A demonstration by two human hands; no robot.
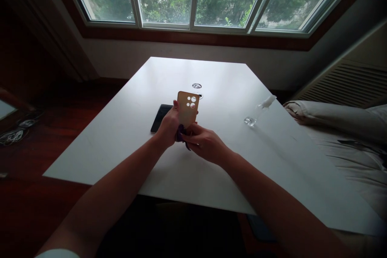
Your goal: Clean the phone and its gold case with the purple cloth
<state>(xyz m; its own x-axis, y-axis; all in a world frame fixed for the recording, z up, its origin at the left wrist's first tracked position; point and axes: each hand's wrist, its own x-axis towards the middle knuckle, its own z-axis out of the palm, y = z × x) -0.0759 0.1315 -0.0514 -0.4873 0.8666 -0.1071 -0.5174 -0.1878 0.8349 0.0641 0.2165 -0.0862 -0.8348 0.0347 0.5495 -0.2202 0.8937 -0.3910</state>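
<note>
A tan phone case (186, 112) with several round camera holes is held upright above the white table (121, 145). My left hand (169, 125) grips its left edge, thumb up. At the case's lower end, my right hand (205, 142) pinches a small dark purple cloth (180, 134), which partly hangs down between the two hands. Behind my left hand a dark phone (160, 117) lies flat on the table, partly covered by that hand.
A clear spray bottle (258, 112) lies or leans at the table's right side. Beyond the case is a round table hole (196, 86). A bed with rolled bedding (335, 119) borders the right edge. Cables (13, 135) lie on the left floor.
</note>
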